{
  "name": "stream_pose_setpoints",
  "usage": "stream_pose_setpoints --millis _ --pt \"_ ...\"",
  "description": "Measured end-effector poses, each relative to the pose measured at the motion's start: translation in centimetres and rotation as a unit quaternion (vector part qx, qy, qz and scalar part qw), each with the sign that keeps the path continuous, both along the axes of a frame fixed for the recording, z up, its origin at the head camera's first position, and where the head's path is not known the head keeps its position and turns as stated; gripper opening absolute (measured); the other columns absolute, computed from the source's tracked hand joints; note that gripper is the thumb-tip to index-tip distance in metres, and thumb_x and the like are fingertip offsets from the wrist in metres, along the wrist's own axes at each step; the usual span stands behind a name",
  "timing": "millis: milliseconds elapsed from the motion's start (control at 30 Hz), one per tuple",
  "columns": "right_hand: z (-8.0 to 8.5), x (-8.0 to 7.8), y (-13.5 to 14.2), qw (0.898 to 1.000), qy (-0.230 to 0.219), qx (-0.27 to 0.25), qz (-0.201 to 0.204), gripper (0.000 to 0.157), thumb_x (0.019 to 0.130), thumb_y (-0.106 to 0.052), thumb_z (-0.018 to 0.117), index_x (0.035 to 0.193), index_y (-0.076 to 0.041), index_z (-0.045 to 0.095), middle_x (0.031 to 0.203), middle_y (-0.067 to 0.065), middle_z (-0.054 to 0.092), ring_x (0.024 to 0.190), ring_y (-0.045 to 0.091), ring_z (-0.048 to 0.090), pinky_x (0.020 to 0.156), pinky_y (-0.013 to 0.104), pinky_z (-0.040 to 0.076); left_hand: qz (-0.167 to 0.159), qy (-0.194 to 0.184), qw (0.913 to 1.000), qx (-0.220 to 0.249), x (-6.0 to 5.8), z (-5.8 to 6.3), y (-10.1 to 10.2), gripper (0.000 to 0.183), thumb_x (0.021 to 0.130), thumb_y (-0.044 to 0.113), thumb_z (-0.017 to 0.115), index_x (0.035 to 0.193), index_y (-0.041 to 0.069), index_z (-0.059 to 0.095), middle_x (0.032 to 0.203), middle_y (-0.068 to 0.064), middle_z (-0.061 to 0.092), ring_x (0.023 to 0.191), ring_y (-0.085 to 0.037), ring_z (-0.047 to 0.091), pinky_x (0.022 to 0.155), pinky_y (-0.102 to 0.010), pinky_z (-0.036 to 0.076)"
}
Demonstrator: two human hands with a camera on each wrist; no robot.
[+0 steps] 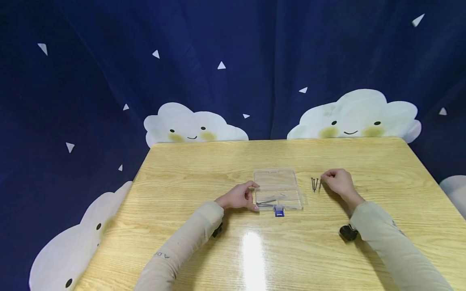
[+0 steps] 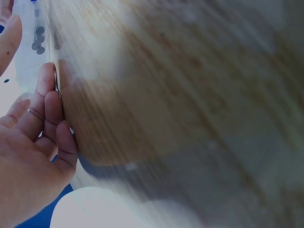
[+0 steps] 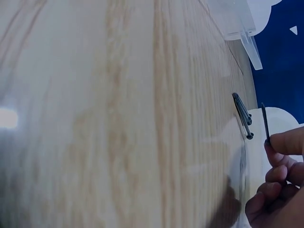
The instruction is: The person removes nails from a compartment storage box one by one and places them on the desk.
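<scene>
- Head: my right hand pinches one nail beside the loose nails; the open box lies between my hands.
- Left wrist: my left hand's fingers lie along the box's side; whether they grip, I can't tell.
- Right wrist: I'd pinch only the nail's end; the box's jutting flap could snag.

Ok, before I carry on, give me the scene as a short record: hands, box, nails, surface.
Left hand: the left hand holds the left end of the clear box, thumb at its near corner
Right hand: the right hand pinches one dark nail by its head end
Box lid: open, the lid laid back on the far side
Latch: blue latch on the near side
Inside box: several nails, count unclear
Loose nails: three nails between box and right hand
Surface: wooden table
</scene>
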State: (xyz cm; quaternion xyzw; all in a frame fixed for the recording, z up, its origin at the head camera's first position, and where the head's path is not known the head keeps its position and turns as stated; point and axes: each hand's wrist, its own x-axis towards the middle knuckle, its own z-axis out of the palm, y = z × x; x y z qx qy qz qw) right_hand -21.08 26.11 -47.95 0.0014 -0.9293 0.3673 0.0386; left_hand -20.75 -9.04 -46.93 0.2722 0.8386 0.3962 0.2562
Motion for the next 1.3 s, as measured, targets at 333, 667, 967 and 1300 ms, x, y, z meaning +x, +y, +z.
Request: stream_pose_setpoints --millis 333,667,967,1300 --pt "-0.2 -0.1 -0.1 1.000 0.007 0.025 -0.012 0.023 0.086 -0.013 0.055 0.085 0.008 0.067 0.082 0.021 0.064 0.069 0.028 0.057 0.058 0.032 0.041 0.000 0.003 1.0000 -0.001 0.0 0.1 0.2 0.072 0.073 0.017 0.078 0.133 0.005 0.039 0.071 -0.004 0.060 0.061 -0.011 0.052 0.064 -0.022 0.043" --pt "-0.3 0.1 -0.1 1.000 0.003 0.025 -0.010 0.024 0.086 -0.014 0.057 0.085 0.007 0.067 0.078 0.018 0.065 0.063 0.022 0.054 0.056 0.030 0.039 0.000 0.005 1.0000 -0.002 -0.1 0.0 0.3 0.072 0.073 0.016 0.077 0.133 0.005 0.039 0.071 -0.004 0.060 0.062 -0.011 0.053 0.064 -0.022 0.044" --pt "-0.2 0.5 -0.4 1.000 -0.002 0.001 0.009 0.023 0.087 -0.016 0.060 0.092 0.005 0.067 0.075 0.011 0.062 0.063 0.019 0.050 0.055 0.030 0.038 -0.003 0.010 0.9999 -0.001 -0.1 -0.2 0.1 0.072 0.073 0.017 0.077 0.132 0.004 0.039 0.071 -0.004 0.060 0.061 -0.011 0.053 0.065 -0.022 0.043" --pt "0.4 0.8 -1.7 0.995 0.005 -0.046 0.087 0.023 0.086 -0.014 0.064 0.099 0.005 0.065 0.066 0.006 0.047 0.056 0.016 0.038 0.054 0.031 0.034 0.003 0.003 1.0000 0.003 0.0 -0.3 -0.1 0.073 0.072 0.018 0.078 0.132 0.005 0.040 0.073 -0.008 0.061 0.062 -0.013 0.053 0.066 -0.024 0.043"
